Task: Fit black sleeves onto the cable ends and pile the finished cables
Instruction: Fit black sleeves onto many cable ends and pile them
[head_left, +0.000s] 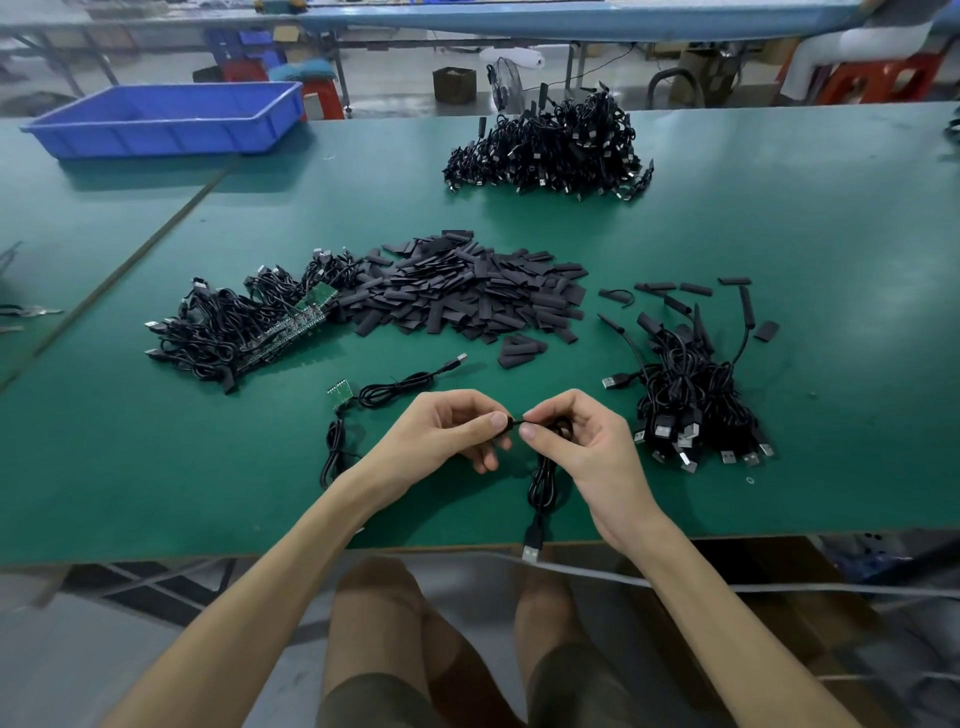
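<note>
- At the near edge of the bench (156, 493), your left hand (457, 431) pinches what looks like a black sleeve (513, 422) between thumb and forefinger. Your right hand (576, 447) pinches the end of the cable (543, 483), its fingertips almost touching the left's.
- The sleeve's long axis runs left to right, in line with the cable end, so the push should go straight along that line. Both hands are at the joint, neither one nearer.
- The cable's bundled length hangs below your right hand, with its USB plug (530, 551) over the bench edge.
- Just left of your left hand lies a loose cable (395, 389) with a small green circuit board (340, 389).
- Near your right hand sits the pile of sleeved cables (691, 400), the likely drop point, with nothing standing between.
- Beyond your hands spreads the heap of loose sleeves (467, 296), and the bundle of board-ended cables (234, 332) lies against its left side.
- Farthest off are another cable pile (550, 145) and a blue tray (166, 119).
</note>
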